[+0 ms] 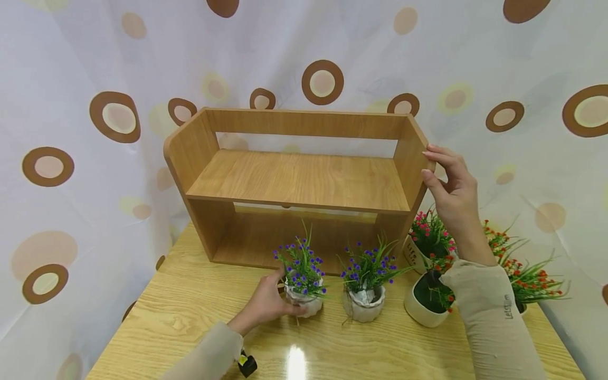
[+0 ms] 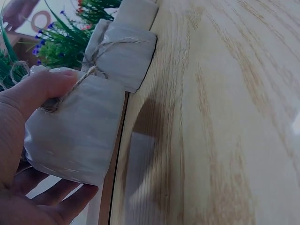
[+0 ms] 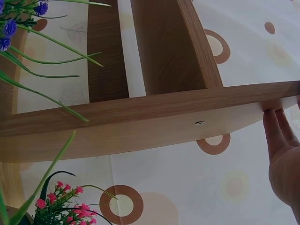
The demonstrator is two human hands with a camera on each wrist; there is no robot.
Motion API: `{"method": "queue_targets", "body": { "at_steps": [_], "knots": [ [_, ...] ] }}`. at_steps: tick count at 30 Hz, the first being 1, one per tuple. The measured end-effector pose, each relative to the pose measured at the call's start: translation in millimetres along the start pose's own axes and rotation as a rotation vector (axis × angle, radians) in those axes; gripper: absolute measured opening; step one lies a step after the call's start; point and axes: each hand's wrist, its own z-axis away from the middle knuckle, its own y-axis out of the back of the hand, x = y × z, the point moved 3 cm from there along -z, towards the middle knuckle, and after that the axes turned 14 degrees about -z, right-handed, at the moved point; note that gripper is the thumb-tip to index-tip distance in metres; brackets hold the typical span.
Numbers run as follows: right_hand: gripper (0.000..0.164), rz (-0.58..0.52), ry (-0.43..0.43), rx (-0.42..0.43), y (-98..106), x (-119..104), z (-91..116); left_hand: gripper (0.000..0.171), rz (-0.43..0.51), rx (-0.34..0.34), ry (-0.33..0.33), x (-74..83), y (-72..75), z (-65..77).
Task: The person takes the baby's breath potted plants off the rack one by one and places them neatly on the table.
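Note:
My left hand point(image 1: 267, 302) grips a white pot point(image 1: 306, 305) of small purple flowers point(image 1: 304, 266), thumb on the near side and fingers round the far side. In the left wrist view, twine is tied about this pot point(image 2: 75, 126), and a shadow falls on the wood beside it. A similar white pot point(image 1: 364, 307) with purple flowers stands just to its right. My right hand point(image 1: 455, 192) touches the right side panel point(image 1: 412, 158) of a wooden two-tier shelf point(image 1: 294, 177). In the right wrist view, straight fingers point(image 3: 276, 129) press on the panel's outer face.
Right of the shelf stand a white pot point(image 1: 423, 311) with red flowers, a "Life" pot point(image 1: 414, 254) with pink flowers and more red-flowered plants point(image 1: 537, 279), partly behind my right sleeve. A small black object point(image 1: 247, 365) lies on the table point(image 1: 190, 311) near my left sleeve. A patterned curtain hangs behind.

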Motion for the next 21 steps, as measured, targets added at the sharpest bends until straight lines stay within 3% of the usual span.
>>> {"method": "queue_targets", "body": {
  "at_steps": [6,12,21],
  "knots": [
    [0.037,0.006,-0.002,0.002,0.8,0.3,0.1,0.108,0.029,-0.018,0.011,-2.2,-3.7,-1.0],
    [0.037,-0.012,-0.003,-0.001,0.3,0.6,0.1,0.116,0.087,-0.040,0.023,-5.2,-7.4,-2.5],
    [0.036,-0.018,-0.009,0.008,0.1,-0.5,0.7,0.121,0.067,-0.025,0.020,-9.5,-12.0,-3.8]
  ]
}}
